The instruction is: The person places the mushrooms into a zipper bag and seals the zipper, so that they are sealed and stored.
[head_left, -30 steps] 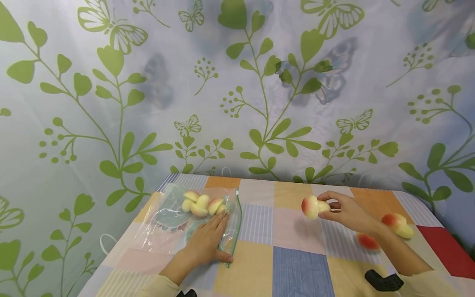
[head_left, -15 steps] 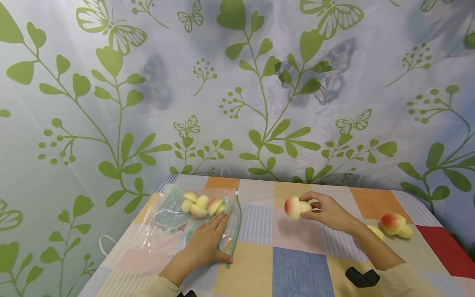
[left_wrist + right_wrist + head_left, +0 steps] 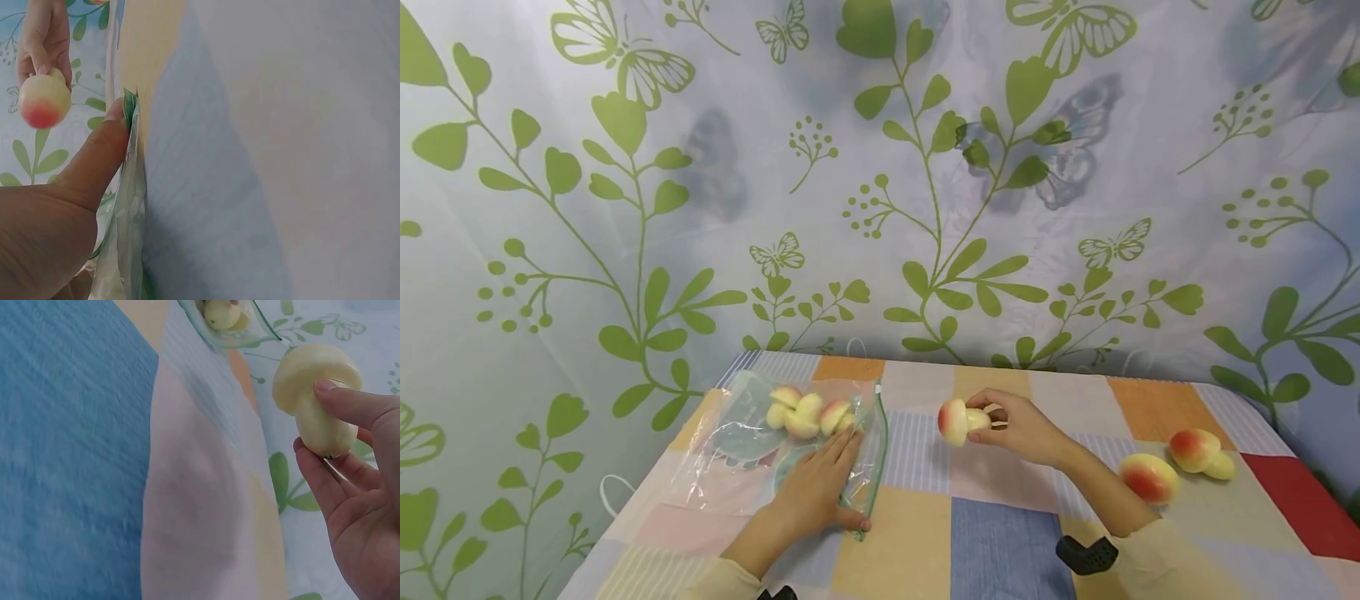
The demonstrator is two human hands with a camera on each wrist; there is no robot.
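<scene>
Mushroom [image 3: 953,422], smooth, cream and red-capped, is held right of the clear, green-edged plastic zip bag [image 3: 748,437], pinched by the right hand [image 3: 1022,429]; only the right wrist view shows a dark spot [image 3: 327,456] at its stem's end. The left hand [image 3: 820,487] lies flat on the bag beside cream-and-red mushrooms [image 3: 805,417] inside. Two loose mushrooms [image 3: 1195,450] rest farther right on patchwork cloth [image 3: 898,542].

A patchwork-covered table [image 3: 1007,542] bore a clear zip bag [image 3: 748,442] under the left hand [image 3: 820,487] and two mushrooms [image 3: 1197,452] right of the right hand [image 3: 1022,429].
</scene>
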